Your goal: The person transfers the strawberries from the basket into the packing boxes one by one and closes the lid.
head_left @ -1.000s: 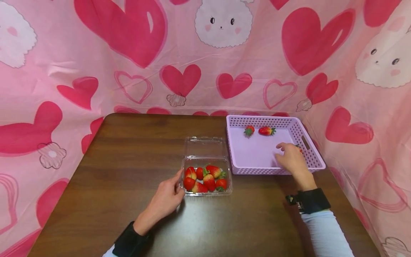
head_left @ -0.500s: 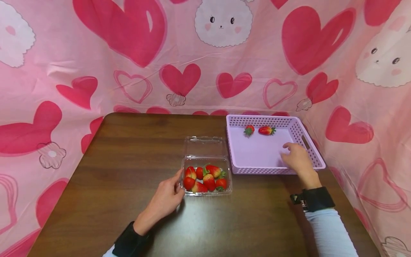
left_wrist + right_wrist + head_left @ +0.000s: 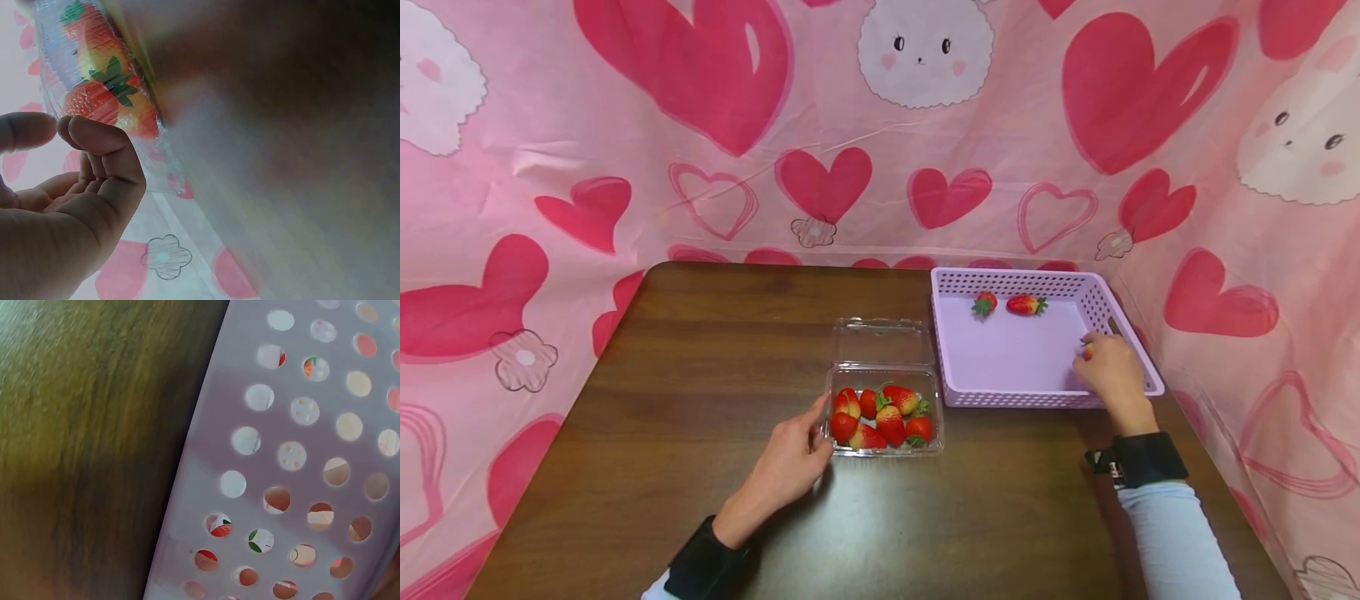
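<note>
My left hand [image 3: 790, 454] holds the front left corner of a clear plastic clamshell box [image 3: 887, 452] between thumb and index finger, its other fingers curled in the left wrist view. Several red strawberries [image 3: 890, 425] lie in the box, and its lid [image 3: 880, 342] is folded back. Inside the lilac basket [image 3: 1000, 354], near its right wall, my right hand [image 3: 1114, 371] pinches a strawberry [image 3: 1087, 350], mostly hidden by the fingers. Two more strawberries [image 3: 984, 304] lie toward the basket's back wall. The right wrist view is filled mostly by the perforated basket wall [image 3: 250, 462].
Both containers stand side by side on a dark wooden table [image 3: 715, 350], with the basket to the right. Pink fabric [image 3: 745, 200] with hearts hangs behind and beside the table. The basket's raised walls surround my right hand.
My right hand has shifted right within the basket and closed its fingers on the strawberry by the right wall. My left hand and the clamshell box have stayed in place.
</note>
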The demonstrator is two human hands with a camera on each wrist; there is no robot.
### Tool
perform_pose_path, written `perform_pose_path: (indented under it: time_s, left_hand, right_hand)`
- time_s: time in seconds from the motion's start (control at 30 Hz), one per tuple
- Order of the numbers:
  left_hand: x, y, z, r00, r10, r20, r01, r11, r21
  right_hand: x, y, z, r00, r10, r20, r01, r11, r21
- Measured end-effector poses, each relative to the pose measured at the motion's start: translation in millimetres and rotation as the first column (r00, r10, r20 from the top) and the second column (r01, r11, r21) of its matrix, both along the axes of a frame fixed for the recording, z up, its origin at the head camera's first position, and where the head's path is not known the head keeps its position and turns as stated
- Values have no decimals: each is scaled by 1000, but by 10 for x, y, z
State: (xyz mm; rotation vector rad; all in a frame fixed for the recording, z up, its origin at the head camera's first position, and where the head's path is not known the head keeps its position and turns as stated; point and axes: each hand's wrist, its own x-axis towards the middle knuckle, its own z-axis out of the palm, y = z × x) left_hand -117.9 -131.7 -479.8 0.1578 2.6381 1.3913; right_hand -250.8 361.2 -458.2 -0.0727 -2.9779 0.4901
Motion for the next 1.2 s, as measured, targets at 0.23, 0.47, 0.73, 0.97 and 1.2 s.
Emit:
perform_pose_path:
  time_s: [0.23, 0.47, 0.73, 0.97, 1.2]
  left_hand:
    - [-12, -7, 2, 1000, 3, 5, -3, 1000, -5]
    - [-2, -2, -6, 1000, -2, 5, 2, 1000, -4]
    - [-2, -5, -3, 1000, 2, 19, -2, 1000, 2]
    - [-3, -3, 0, 1000, 4, 8, -4, 1000, -13]
    - [-9, -10, -2, 1000, 2, 14, -2, 1000, -13]
  right_hand:
    - [-10, 44, 1, 994, -46, 96, 49, 999, -22]
    - [-21, 53, 15, 984, -52, 171, 59, 997, -39]
    - [-19, 49, 27, 979, -53, 196, 63, 997, -42]
    - [-24, 49, 46, 981, -35, 192, 45, 998, -50]
    - [-34, 56, 47, 976, -22, 217, 32, 998, -46]
